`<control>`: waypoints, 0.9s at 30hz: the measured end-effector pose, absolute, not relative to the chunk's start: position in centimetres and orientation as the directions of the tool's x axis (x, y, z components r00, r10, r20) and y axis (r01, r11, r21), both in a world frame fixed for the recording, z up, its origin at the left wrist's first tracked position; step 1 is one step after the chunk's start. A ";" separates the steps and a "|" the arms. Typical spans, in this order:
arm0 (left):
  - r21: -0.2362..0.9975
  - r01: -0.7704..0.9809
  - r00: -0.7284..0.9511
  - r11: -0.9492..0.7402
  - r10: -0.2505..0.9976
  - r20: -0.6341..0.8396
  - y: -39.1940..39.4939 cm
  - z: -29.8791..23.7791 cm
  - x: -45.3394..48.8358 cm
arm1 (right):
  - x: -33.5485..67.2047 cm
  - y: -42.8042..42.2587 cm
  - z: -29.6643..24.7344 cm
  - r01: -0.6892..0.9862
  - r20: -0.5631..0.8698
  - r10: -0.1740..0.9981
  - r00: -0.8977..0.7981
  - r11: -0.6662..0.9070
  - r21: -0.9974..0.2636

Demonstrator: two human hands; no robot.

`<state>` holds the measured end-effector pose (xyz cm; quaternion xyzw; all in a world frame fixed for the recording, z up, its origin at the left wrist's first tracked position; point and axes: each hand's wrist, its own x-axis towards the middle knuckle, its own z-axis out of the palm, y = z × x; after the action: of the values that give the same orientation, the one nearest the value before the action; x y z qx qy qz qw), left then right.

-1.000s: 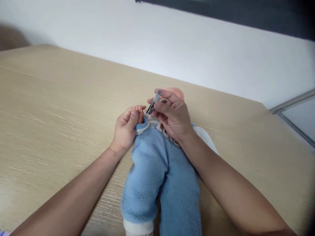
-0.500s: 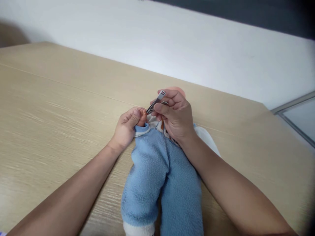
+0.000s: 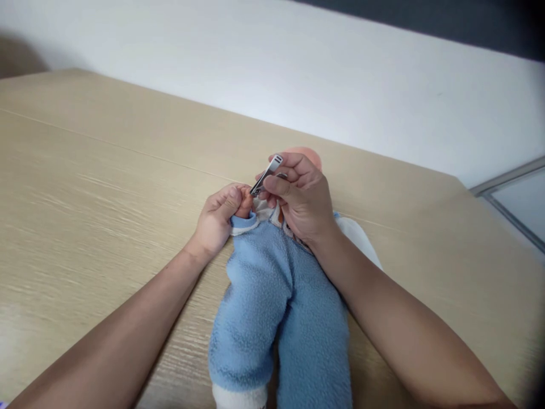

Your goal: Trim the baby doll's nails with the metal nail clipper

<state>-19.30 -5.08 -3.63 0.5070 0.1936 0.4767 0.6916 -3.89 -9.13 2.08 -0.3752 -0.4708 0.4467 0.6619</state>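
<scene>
A baby doll in a light blue fleece suit (image 3: 276,307) lies on the wooden table (image 3: 106,187), its bald head (image 3: 304,154) pointing away from me. My left hand (image 3: 217,221) is closed round the doll's small hand (image 3: 246,203), pinching it at the blue cuff. My right hand (image 3: 300,199) grips a silver nail clipper (image 3: 266,174), its jaws set against the doll's fingertips. Both my forearms reach in from the lower corners.
The light wooden table runs wide to the left and far side. A white wall (image 3: 298,74) rises behind it. A white cloth (image 3: 360,238) shows under my right wrist. A grey-framed panel (image 3: 517,199) sits at the right edge.
The clipper has tilted lower and its jaws have closed in on the doll's fingertips. My left thumb has curled tighter over the doll's hand. The view has drifted slightly.
</scene>
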 end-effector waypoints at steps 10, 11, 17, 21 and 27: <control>0.896 -0.443 0.473 0.023 0.856 0.211 -5.1 -3.6 -19.5 | -3.9 -8.8 1.9 -0.183 0.290 0.945 0.154 0.316 -0.931; 0.896 -0.445 0.468 0.017 0.857 0.216 -5.1 -3.5 -19.4 | -3.9 -8.9 2.0 -0.180 0.293 0.941 0.167 0.321 -0.930; 0.890 -0.455 0.462 0.024 0.861 0.213 -5.2 -3.3 -19.3 | -3.9 -8.9 2.1 -0.212 0.291 0.936 0.198 0.331 -0.920; 0.895 -0.446 0.467 0.024 0.859 0.210 -5.1 -3.4 -19.4 | -3.9 -8.9 2.0 -0.223 0.290 0.943 0.164 0.322 -0.920; 0.892 -0.451 0.483 0.005 0.842 0.240 -5.0 -3.4 -19.4 | -4.0 -9.0 2.1 -0.223 0.304 0.938 0.165 0.335 -0.915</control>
<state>-19.38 -5.02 -3.41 0.5236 0.1867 0.4727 0.6838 -3.98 -9.04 2.06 -0.3757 -0.4759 0.4372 0.6643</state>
